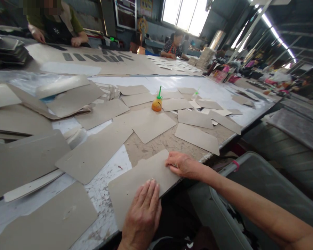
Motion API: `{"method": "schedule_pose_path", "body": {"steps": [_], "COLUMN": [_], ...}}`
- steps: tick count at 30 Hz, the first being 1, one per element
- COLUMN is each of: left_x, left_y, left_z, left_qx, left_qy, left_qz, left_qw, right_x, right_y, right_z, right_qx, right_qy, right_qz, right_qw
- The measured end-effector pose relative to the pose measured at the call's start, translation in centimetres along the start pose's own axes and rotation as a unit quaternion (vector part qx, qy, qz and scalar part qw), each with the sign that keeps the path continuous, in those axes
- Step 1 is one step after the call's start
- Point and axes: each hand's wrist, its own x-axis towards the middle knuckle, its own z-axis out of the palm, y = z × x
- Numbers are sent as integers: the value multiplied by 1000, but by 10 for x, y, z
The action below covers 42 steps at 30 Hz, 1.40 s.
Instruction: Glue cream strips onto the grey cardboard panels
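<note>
A grey-beige sheet with rounded corners (143,170), which looks like card or faux leather, lies at the table's front edge. My left hand (143,210) rests flat on its near part, fingers stretched out side by side. At the sheet's right end is my right hand (181,165), with its fingers curled and pressed together by the edge. What those fingers pinch, if anything, is hidden. Behind the sheet, a small squeeze bottle (157,104) with a green nozzle and orange contents stands upright among similar sheets.
Loose grey sheets (94,152) overlap across the table, with stacks (23,118) at the left. A grey plastic bin (250,184) stands below the table's right edge. Another bottle (196,95) stands farther back. Co-workers (59,27) sit across the table.
</note>
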Motion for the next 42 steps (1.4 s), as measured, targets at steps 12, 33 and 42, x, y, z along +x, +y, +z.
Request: {"method": "schedule_pose_path", "body": {"steps": [12, 33, 42], "left_x": [1, 52, 53], "left_y": [0, 26, 25], "left_z": [0, -5, -4], "left_qx": [-26, -159, -203], "left_qy": [18, 62, 72], "left_qz": [-3, -193, -229], "left_qw": [999, 966, 949], "right_x": [-19, -33, -27], "right_y": [3, -44, -66], "right_z": [-2, -20, -23], "right_qx": [92, 328, 279], "right_qy": [71, 99, 120], "right_qz": [224, 218, 155], "right_qw": [968, 914, 940]}}
